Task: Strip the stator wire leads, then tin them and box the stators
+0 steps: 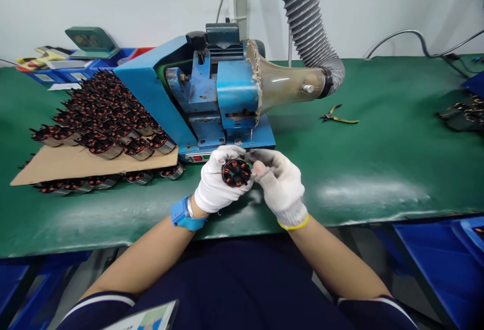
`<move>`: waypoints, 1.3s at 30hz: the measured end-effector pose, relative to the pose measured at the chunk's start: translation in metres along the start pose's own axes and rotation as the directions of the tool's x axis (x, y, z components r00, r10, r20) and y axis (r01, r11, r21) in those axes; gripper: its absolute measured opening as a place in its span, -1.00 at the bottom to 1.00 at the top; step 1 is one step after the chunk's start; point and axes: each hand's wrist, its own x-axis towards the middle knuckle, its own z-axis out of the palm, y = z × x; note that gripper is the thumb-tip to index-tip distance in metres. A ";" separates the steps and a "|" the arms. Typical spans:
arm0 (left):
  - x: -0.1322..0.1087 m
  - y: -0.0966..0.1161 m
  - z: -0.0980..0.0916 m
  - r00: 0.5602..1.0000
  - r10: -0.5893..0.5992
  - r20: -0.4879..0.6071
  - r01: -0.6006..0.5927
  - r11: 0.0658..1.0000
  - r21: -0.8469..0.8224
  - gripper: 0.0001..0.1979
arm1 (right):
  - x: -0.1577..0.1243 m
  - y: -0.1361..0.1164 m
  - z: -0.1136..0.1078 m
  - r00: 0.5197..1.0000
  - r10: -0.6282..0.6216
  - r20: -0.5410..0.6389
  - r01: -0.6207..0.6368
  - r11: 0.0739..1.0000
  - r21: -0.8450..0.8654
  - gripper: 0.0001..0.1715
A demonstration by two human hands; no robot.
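Note:
In front of the blue machine, my left hand [219, 181], in a white glove with a blue band at the wrist, is wrapped round a motor stator [236, 173]. The stator's round open end, with black insulation and copper windings, faces up toward me. My right hand [282, 181], gloved in white with a yellow cuff and darkened fingertips, is closed in a pinch at the stator's right upper edge. A bare thumb tip pokes out of that glove. What lies between the right fingers is too small to make out. A thin reddish wire [251, 136] stands just above the fingertips.
The blue machine [238, 85] has a duct hose [312, 22] on its right. Stacked stators [109, 113] with a cardboard sheet [75, 163] between layers stand left. Yellow-handled pliers [339, 115] lie right on the green mat [378, 158]. Blue bins [71, 75] sit at the back left.

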 end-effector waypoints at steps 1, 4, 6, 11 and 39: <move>0.000 0.003 0.001 0.998 -0.066 0.023 0.067 0.997 -0.050 -0.50 | -0.005 -0.001 -0.009 0.999 -0.050 0.017 0.051 0.998 -0.039 -0.74; 0.005 0.009 0.001 0.973 -0.193 0.126 0.208 0.970 -0.125 -0.49 | -0.011 -0.006 -0.029 0.959 -0.260 0.115 0.279 0.938 -0.205 -0.54; 0.008 0.009 0.000 0.959 -0.204 0.199 0.234 0.963 -0.138 -0.44 | -0.008 -0.012 -0.036 0.900 -0.359 0.247 0.425 0.848 -0.316 -0.38; 0.012 0.012 -0.002 0.940 -0.188 0.285 0.228 0.966 -0.118 -0.43 | 0.001 -0.022 -0.035 0.779 -0.414 0.471 0.623 0.602 -0.500 -0.22; -0.014 0.004 0.015 0.973 -0.228 -0.034 0.226 0.973 -0.048 -0.40 | 0.024 0.014 -0.014 0.957 0.273 -0.103 -0.223 0.913 0.341 -0.78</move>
